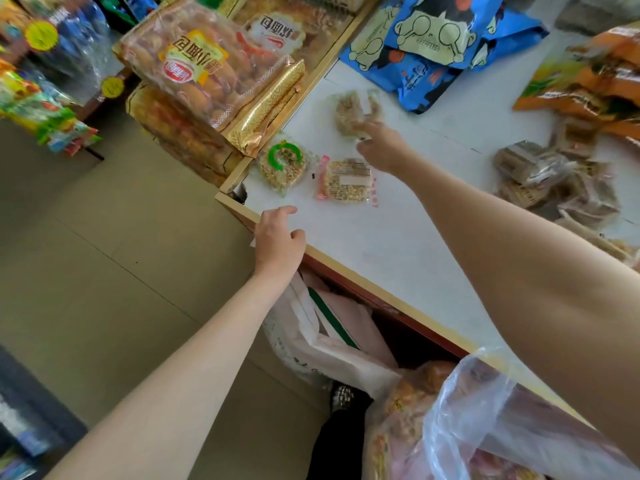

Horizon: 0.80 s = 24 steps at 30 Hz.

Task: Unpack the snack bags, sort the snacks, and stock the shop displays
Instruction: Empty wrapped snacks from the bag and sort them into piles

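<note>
Far left, beyond the bench: a rack of bright snack bags (pixel 41 109) over tiled floor (pixel 114 237), well apart from both hands. Next along, stacked bread packs (pixel 204 64) in clear wrap with gold ends, piled against the bench's far-left corner.

At the bench (pixel 398 244) near edge, close to that corner: left hand (pixel 278 242) resting on the rim, fingers loosely curled, holding nothing. Just past it on the white top, two small packets side by side: a round one with a green ring label (pixel 284 164), then a squarish pink-edged one (pixel 346 180), both lying flat and unheld.

Further in and to the right: right hand (pixel 381 147) stretched across the top, fingers (pixel 363 128) at the near edge of a clear packet of pale brown snack (pixel 353 110). Blurred, so cannot tell whether gripped or only touched. Packet directly ahead of those fingertips, toward the far edge, long axis running roughly away from the near edge. Right hand plainly the nearer; left well short.

Onward right: blue cartoon-print bags (pixel 436 39) heaped at the far edge, orange bags (pixel 588 84) toward the far-right corner, a loose pile of brown wrapped bars (pixel 547 174) along the right side. Open white surface between the piles, likely room enough for sorting.

Below the near edge: a clear plastic bag (pixel 467 410) of snacks, seemingly still to unpack.
</note>
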{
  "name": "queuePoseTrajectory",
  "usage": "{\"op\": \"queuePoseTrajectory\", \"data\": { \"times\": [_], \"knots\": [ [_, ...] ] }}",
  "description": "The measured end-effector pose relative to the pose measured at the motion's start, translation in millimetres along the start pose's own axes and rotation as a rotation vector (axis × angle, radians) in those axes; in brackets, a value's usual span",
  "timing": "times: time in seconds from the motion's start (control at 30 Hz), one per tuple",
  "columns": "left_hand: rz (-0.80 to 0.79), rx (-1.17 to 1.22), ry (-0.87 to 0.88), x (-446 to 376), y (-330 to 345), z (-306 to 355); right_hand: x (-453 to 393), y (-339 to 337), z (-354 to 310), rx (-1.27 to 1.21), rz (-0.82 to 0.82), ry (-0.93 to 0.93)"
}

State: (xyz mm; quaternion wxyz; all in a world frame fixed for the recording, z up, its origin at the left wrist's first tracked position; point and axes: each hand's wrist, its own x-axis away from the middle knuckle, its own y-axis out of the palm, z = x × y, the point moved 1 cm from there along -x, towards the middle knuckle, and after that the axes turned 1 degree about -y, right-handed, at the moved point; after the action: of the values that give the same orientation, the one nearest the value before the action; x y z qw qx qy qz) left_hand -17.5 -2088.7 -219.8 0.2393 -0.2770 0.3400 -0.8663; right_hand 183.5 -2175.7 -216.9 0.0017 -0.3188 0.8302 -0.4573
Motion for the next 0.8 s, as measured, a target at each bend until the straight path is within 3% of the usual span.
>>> {"op": "queuePoseTrajectory", "data": {
  "times": [0.13,0.23,0.47,0.6,0.7,0.8],
  "knots": [
    [0.001,0.027,0.012,14.4,3.2,5.7,23.1,-9.1,-14.8,-0.161,0.042,0.055],
    [-0.040,0.058,0.034,35.8,11.5,16.0,69.1,-26.7,11.4,-0.243,0.034,0.082],
    [-0.218,0.064,0.171,121.6,50.1,50.9,268.7,-75.3,110.2,-0.252,0.129,0.228],
    [-0.416,0.035,0.280,183.2,70.0,63.0,389.0,-65.4,149.4,-0.348,0.175,0.227],
    [-0.630,-0.191,0.347,220.4,81.4,60.6,445.2,-26.3,177.2,-0.313,0.031,0.243],
    [-0.786,-0.438,0.217,245.7,85.6,45.9,470.0,24.8,185.9,-0.333,-0.303,0.369]
  ]
}}
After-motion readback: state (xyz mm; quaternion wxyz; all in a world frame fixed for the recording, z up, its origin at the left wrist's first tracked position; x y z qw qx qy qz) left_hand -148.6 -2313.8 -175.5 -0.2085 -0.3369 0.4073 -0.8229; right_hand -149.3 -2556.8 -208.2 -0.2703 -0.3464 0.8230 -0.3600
